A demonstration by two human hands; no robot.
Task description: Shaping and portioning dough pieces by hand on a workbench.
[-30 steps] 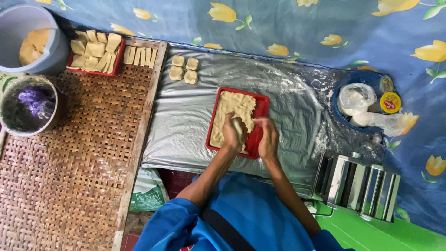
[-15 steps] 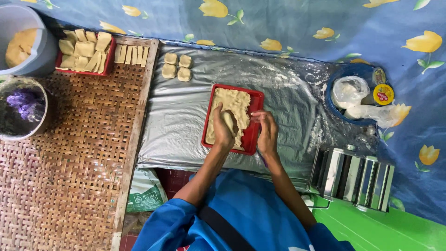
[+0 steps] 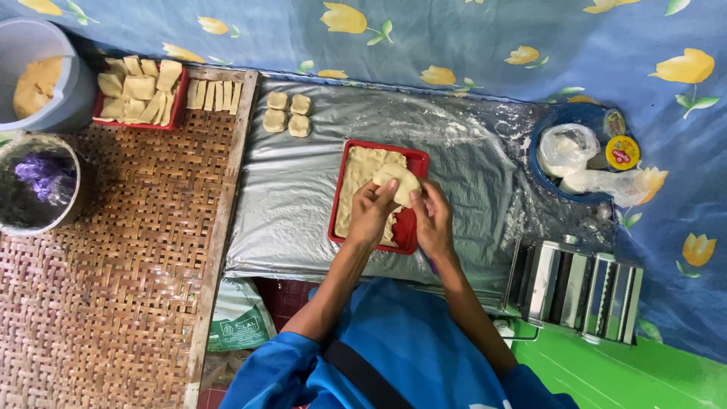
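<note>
Overhead view of a person in a blue top working dough, with everything placed here relative to the red tray (image 3: 413, 160) at the centre. Far left of the tray, a grey bucket (image 3: 64, 98) holds a yellowish lump, and below it sits a round metal tin (image 3: 15, 201) with something purple inside. Just right of the bucket, a second red tray of cut dough pieces (image 3: 140, 87) rests on a woven mat (image 3: 129, 250). Closer, up and left of the tray, four small dough squares (image 3: 288, 113) lie on a silver plastic sheet (image 3: 295, 204). Over the tray, the left hand (image 3: 371, 216) and right hand (image 3: 434, 220) are close together, both pinching one pale dough piece (image 3: 400, 182), lifted a little above the dough lining the tray, as far as the angle shows. Right of the tray, a blue bowl (image 3: 541, 163) holds tied plastic bags. Lower right stands a metal pasta roller (image 3: 579, 284).
</note>
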